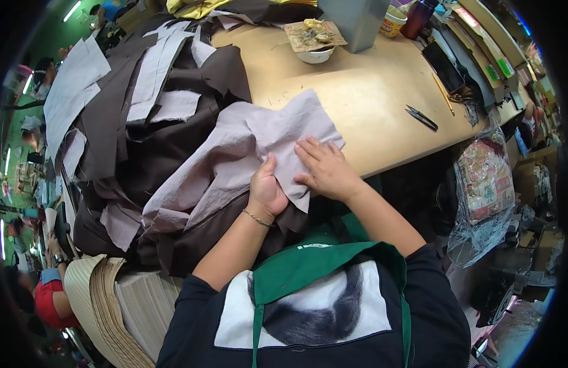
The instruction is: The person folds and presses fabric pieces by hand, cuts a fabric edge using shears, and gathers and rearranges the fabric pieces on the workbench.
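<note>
A pale mauve piece of fabric [235,138] spreads from the dark pile to the table's near edge, wrinkled on the left and flatter under my hands. My left hand [268,191] grips its near part, thumb on top and the other fingers hidden beneath the cloth. Flat on the same fabric lies my right hand [326,168], fingers stretched out and pressing its right side. Dark brown garment pieces [226,76] are heaped beside and under the pale cloth, to the left of my hands.
Thread snips [421,118] and a yellow pencil [443,94] lie on the wooden table [382,92]. Farther back stand a white bowl [316,56] with a food-topped card and a grey bin [356,24]. A plastic-wrapped bundle [483,181] hangs at right. Stacked paper [146,300] is at lower left.
</note>
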### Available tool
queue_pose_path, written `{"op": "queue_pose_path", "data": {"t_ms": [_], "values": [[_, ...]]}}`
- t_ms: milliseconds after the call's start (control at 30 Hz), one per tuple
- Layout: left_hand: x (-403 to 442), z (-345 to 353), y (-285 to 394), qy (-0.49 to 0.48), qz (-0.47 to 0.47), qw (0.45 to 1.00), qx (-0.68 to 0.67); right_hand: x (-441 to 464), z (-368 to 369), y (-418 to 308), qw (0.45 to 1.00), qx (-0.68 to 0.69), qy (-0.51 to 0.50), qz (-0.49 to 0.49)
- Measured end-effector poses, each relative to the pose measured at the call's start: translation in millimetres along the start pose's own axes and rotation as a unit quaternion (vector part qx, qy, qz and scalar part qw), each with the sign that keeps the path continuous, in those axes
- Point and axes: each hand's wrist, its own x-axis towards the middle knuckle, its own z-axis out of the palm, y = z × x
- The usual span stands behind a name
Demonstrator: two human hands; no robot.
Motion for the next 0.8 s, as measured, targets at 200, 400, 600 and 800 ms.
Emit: {"op": "queue_pose_path", "data": {"t_ms": [200,400,600,800], "values": [[7,-8,-3,0.063,0.007,0.998,-0.003,47,-11,7,0.978,0.036,-0.165,0.119],[5,-2,-5,0.042,0.06,0.996,0.049,99,-8,11,0.974,-0.032,-0.123,0.19],[-19,14,-4,-0.214,0.197,0.69,0.663,47,-22,15,0.933,0.257,0.112,0.224],[-16,5,-41,-0.288,0.097,0.574,0.761,2,-51,27,0.903,0.282,0.028,0.322]]}}
